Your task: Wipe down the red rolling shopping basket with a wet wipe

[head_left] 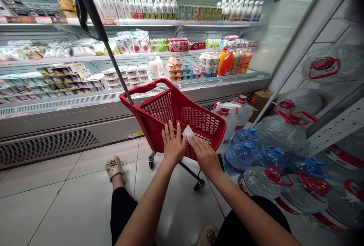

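A red shopping trolley basket point(203, 115) with perforated sides stands in front of me on a wheeled frame. My left hand point(174, 145) lies on its near side, fingers stretched and spread, holding nothing. Just to the right, my right hand point(206, 154) presses a crumpled white tissue point(187, 131) against the basket's near edge. Part of the tissue is hidden under the fingers. A long dark pole with a black grip point(91, 14) rises from the basket's left corner.
A refrigerated display point(113, 115) with bottles, cartons and tubs runs behind the basket. Large water jugs point(241, 157) crowd the floor and a rack at right. One castor wheel point(199, 184) sits below the basket. My shoe point(115, 167) rests on the tiles at left.
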`<state>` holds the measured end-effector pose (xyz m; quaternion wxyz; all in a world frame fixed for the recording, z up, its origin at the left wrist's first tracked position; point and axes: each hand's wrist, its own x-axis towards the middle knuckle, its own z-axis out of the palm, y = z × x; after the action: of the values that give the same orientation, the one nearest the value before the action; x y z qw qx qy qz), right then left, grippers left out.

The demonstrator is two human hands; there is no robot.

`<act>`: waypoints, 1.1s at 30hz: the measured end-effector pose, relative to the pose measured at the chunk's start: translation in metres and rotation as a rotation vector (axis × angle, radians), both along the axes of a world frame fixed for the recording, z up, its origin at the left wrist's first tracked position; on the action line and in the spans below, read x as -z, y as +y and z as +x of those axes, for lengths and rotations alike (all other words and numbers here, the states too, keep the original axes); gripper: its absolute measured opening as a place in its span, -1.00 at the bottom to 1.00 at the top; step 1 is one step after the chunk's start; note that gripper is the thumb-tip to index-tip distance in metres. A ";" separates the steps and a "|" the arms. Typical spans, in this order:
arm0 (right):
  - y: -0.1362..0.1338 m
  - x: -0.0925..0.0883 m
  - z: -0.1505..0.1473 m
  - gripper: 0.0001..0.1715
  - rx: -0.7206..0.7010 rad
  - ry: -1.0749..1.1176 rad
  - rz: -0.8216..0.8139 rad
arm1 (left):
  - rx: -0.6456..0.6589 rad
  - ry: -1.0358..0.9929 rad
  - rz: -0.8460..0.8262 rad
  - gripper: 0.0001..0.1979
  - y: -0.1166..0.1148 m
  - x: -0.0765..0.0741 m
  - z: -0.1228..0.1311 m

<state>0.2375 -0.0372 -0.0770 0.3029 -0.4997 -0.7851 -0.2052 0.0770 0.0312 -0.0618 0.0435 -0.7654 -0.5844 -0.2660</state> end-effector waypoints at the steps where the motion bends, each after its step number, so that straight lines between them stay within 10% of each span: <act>1: -0.001 -0.001 0.003 -0.23 -0.018 -0.005 -0.010 | 0.007 0.003 -0.003 -0.34 0.000 0.000 -0.002; 12: -0.021 0.010 0.098 -0.23 -0.308 -0.095 -0.088 | -0.009 0.133 0.054 -0.33 0.007 -0.017 -0.037; 17: 0.012 0.011 0.152 -0.25 -0.137 -0.108 -0.050 | -0.081 0.134 -0.005 -0.37 0.009 -0.030 -0.043; 27: -0.052 0.020 -0.002 -0.19 -0.216 -0.022 -0.067 | -0.037 0.078 0.071 -0.39 -0.032 -0.013 -0.003; 33: -0.038 0.005 0.040 -0.25 -0.415 -0.098 -0.080 | 0.022 0.127 0.113 -0.36 -0.028 -0.016 -0.046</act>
<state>0.2774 -0.0754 -0.0821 0.2798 -0.3284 -0.8926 -0.1311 0.0310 0.0030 -0.0456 0.1206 -0.7833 -0.5563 -0.2500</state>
